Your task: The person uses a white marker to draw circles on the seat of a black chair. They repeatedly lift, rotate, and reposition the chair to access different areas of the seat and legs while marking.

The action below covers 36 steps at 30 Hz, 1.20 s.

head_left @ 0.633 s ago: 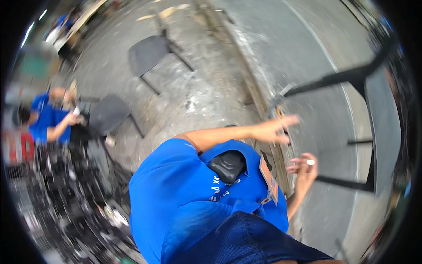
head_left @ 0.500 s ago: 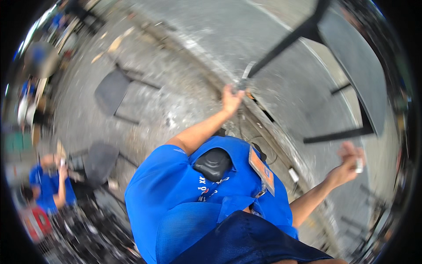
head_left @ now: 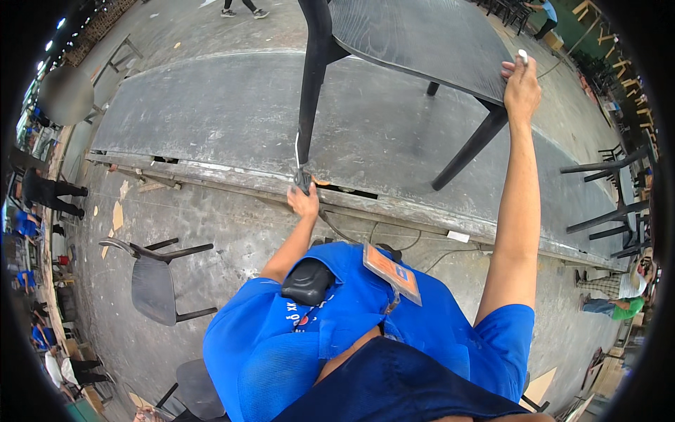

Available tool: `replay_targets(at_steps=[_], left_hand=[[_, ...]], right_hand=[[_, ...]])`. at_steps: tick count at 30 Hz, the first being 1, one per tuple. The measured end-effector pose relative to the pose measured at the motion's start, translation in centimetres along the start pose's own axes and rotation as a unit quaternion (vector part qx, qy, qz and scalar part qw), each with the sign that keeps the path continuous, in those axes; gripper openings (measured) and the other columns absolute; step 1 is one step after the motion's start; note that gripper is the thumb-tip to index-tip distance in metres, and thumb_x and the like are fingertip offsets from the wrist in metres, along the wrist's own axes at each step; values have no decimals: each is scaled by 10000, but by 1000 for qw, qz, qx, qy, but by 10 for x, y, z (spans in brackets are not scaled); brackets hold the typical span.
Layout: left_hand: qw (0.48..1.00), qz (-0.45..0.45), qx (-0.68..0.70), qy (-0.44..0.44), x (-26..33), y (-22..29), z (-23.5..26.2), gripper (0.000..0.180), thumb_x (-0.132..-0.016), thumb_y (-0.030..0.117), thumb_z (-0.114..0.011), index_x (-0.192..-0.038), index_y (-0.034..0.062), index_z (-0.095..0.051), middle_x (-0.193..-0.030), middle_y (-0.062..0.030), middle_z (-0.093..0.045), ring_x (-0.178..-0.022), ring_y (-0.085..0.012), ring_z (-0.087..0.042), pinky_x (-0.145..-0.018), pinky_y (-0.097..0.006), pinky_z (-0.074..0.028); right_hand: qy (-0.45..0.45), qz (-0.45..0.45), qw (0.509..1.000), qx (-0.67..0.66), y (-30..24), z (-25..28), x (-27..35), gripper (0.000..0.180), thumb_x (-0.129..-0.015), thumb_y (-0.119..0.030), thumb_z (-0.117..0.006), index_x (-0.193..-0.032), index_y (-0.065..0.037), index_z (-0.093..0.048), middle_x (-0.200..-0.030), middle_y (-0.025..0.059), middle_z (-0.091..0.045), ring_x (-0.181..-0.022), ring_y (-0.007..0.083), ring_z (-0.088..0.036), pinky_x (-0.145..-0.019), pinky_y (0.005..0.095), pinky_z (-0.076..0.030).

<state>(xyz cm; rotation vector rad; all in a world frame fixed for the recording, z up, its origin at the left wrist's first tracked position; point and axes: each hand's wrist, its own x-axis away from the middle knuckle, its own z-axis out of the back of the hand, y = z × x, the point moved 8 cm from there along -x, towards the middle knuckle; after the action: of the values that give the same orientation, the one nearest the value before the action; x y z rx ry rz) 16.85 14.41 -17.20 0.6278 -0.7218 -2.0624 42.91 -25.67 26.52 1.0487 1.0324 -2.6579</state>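
A black chair (head_left: 422, 42) with a wood-grained seat stands on a long grey platform (head_left: 204, 105) in front of me. My left hand (head_left: 304, 204) is closed around a small dark hand tool (head_left: 302, 181) with a thin, pale, curved rod rising from it, beside the foot of the chair's left leg. I cannot make out the tool's exact kind. At the right corner of the seat, my right hand (head_left: 522, 91) is raised with its fingers closed on a small white stick-like piece (head_left: 522, 56). Those fingers are at the seat's edge; whether they touch it I cannot tell.
The platform's worn front edge runs across, with a small white block (head_left: 458, 236) on it and cables (head_left: 397, 243) below. Another dark chair (head_left: 153, 285) lies on the floor at left. More chairs (head_left: 612, 190) are at right. Several people are farther off, one in black (head_left: 49, 192).
My view has turned, so the platform now runs across it. My right hand has moved up and forward to the seat corner. The left hand still holds the tool near the leg's foot.
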Motion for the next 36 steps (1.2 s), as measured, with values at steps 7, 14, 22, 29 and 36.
replay_targets(at_steps=[7, 14, 22, 29, 36], left_hand=[[694, -61, 637, -328, -47, 110, 146, 433, -946, 392, -530, -1149, 10, -554, -1274, -190, -536, -1220, -293, -501, -990, -495, -459], [851, -192, 353, -338, -22, 217, 218, 499, -973, 363, -495, -1293, 24, -318, -699, -81, -575, -544, -166, -572, -535, -307, -498], [949, -259, 171, -52, -65, 289, 367, 443, -922, 430, -578, -975, 7, -458, -589, -44, -547, -454, -121, -539, -417, -264, -430], [962, -247, 106, -36, -70, 320, 413, 499, -895, 487, -593, -966, -1, -514, -584, -38, -549, -448, -126, -558, -402, -264, -446], [947, -302, 114, 6, -58, 343, 463, 451, -921, 479, -553, -919, 29, -524, -592, -21, -539, -481, -111, -566, -428, -239, -431]], right_hand=[[18, -2, 1000, 7, -12, 2, 10, 306, -991, -380, -383, -1176, -184, -529, -933, -2, -716, -910, 286, -667, -767, 415, -483], [-41, -24, 998, -34, 3, -8, -8, 294, -982, -337, -397, -1181, -162, -524, -986, 62, -702, -946, 341, -647, -786, 459, -474], [-77, -4, 992, 99, 16, -32, -53, 281, -957, -244, -406, -1154, -70, -506, -1091, 236, -635, -1038, 436, -601, -856, 521, -475], [-119, -25, 979, 162, 14, -35, -42, 308, -951, -186, -367, -1186, -62, -524, -1146, 203, -628, -1088, 375, -601, -889, 478, -488], [-144, -60, 975, 157, 14, -36, -38, 358, -964, -204, -329, -1232, -55, -516, -1179, 188, -619, -1117, 354, -591, -919, 460, -482]])
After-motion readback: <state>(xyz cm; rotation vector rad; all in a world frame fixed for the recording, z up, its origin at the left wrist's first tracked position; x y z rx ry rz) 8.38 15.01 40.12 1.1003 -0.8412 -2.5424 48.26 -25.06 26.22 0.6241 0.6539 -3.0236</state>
